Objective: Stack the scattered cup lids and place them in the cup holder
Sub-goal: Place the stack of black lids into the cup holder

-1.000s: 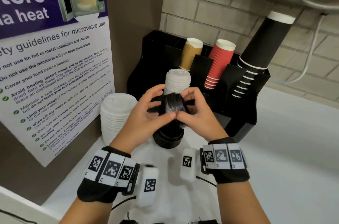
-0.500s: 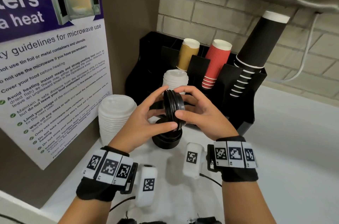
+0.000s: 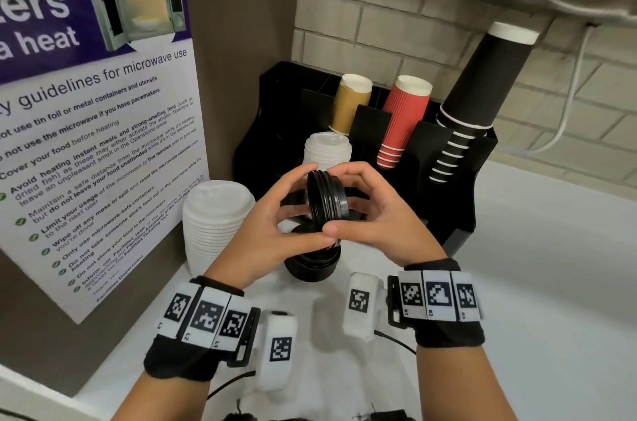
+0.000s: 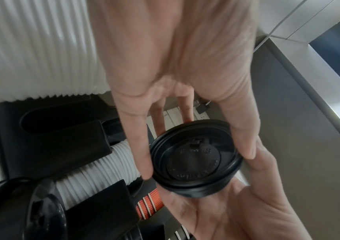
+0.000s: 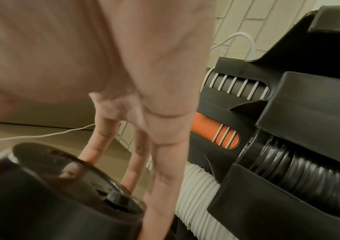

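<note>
Head view: cup holder (image 3: 458,213) holds white lids (image 3: 327,150), cups (image 3: 405,120).

A: What sort of place?

B: Staff kitchenette or office break area, prob. a drinks station.

A: Why?

B: Poster (image 3: 96,131) on the left panel w/ microwave use guidelines. It mentions Facilities Dept, Front Desk, an Operations area, so a workplace, not a home.

A: Anything else?

B: Black cup holder (image 3: 458,200) on a white counter (image 3: 537,282), w/ paper cups (image 3: 406,120) in stacks & white lids (image 3: 327,151). More lids (image 3: 215,217) stacked beside it. Painted brick wall (image 3: 379,7) behind, white cable (image 3: 572,93) down it.
</note>
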Available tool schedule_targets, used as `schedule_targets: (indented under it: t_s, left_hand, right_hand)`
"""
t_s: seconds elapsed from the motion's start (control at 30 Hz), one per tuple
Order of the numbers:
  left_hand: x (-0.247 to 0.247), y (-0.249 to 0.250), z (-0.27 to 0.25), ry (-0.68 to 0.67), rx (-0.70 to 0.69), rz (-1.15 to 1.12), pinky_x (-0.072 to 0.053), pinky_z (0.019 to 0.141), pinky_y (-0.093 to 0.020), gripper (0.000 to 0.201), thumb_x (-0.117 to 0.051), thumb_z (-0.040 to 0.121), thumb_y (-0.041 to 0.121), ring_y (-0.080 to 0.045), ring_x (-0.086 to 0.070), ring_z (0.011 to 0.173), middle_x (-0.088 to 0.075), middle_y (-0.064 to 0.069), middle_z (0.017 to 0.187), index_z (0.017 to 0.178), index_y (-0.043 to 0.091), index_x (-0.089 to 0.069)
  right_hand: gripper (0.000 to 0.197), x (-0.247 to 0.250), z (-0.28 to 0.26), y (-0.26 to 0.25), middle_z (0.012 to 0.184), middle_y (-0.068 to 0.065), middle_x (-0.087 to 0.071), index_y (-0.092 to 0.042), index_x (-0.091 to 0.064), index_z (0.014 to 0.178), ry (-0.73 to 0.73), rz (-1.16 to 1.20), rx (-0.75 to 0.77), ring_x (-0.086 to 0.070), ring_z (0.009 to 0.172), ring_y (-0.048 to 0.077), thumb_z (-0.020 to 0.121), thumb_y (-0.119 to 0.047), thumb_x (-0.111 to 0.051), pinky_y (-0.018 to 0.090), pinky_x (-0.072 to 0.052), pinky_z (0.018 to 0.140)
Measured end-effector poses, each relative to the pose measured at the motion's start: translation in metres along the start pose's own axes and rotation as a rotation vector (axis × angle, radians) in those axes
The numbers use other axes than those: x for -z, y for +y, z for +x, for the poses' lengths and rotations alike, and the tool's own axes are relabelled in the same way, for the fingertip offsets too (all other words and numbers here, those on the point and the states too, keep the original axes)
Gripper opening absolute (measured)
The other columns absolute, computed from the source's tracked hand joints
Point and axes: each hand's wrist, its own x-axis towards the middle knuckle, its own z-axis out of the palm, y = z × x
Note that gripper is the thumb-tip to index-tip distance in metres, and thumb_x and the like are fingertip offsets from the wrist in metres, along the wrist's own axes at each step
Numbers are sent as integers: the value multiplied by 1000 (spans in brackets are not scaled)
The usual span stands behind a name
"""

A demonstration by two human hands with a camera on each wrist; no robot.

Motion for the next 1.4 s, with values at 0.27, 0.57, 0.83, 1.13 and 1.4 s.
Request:
schedule_targets:
  t_s: [0.27,0.57,0.83,1.13,1.4]
  left_hand:
    - [2,0,-2,58,12,-29,-53,88,-22,87,-88,62,42,0,-51,124,-45,24,138,131,62,-40]
    - [4,4,4,260,27,13,-48,103,-47,58,-70,78,45,-7,-61,108,-51,11,128,130,43,-44]
    - [2,2,4,239,60,38,-45,105,-48,42,-62,78,46,0,-60,106,-52,14,127,119,47,-52]
    - [4,-1,4,239,48,41,-48,103,-46,50,-60,69,63,-1,-61,106,-52,16,126,117,51,-53]
    - [5,-3,3,245,46,46,-48,102,-45,42,-62,77,53,1,-61,103,-52,16,126,118,49,-53]
  right_hand:
    - [56,7,7,0,117,0,-59,-24,-52,117,125,-19,68,-62,106,16,70,-13,-80,34,-53,91]
    - [58,80,41,23,110,3,-43,-19,-39,98,375,-796,-44,-52,100,23,63,-20,-86,25,-45,80]
    - [61,81,53,39,130,-1,-40,-23,-47,117,43,-1042,-264,-46,116,24,67,-19,-81,50,-33,105]
    - [65,75,45,51,127,1,-45,-27,-47,128,28,-1258,-221,-43,116,24,71,-26,-78,41,-33,97]
    - [68,64,38,47,137,1,-44,-28,-39,141,15,-1336,-265,-40,127,24,80,-28,-71,42,-29,107]
